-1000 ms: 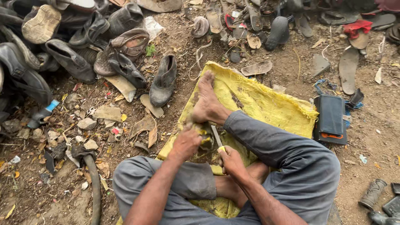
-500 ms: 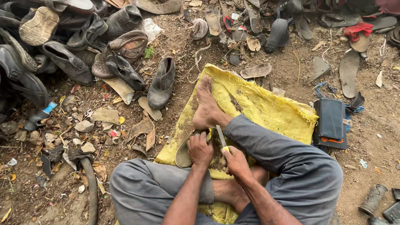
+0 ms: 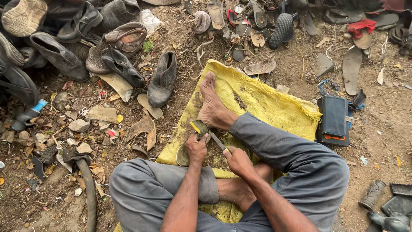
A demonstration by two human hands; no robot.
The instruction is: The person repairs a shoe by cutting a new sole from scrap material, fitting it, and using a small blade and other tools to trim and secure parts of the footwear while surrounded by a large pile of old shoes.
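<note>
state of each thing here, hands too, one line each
left hand: closed on the shoe sole
right hand: closed on the knife handle
shoe sole: bent, pinned by the foot
knife: blade against the sole
yellow sack: spread flat on dirt
black shoe: upright, empty

Foot [image 3: 213, 108] on sack [image 3: 274, 103]; shoe pile [image 3: 81, 38] left; case [image 3: 334, 121] right.

Left hand [image 3: 196, 147]: fingers curled shut, knuckles up, wrist straight, forearm running down toward body. Right hand [image 3: 237, 160]: fist closed, just beside left hand, forearm angled down-right. Hands near each other, not touching. Bare foot [image 3: 211, 103] just ahead of left hand, toes pointing away.
</note>
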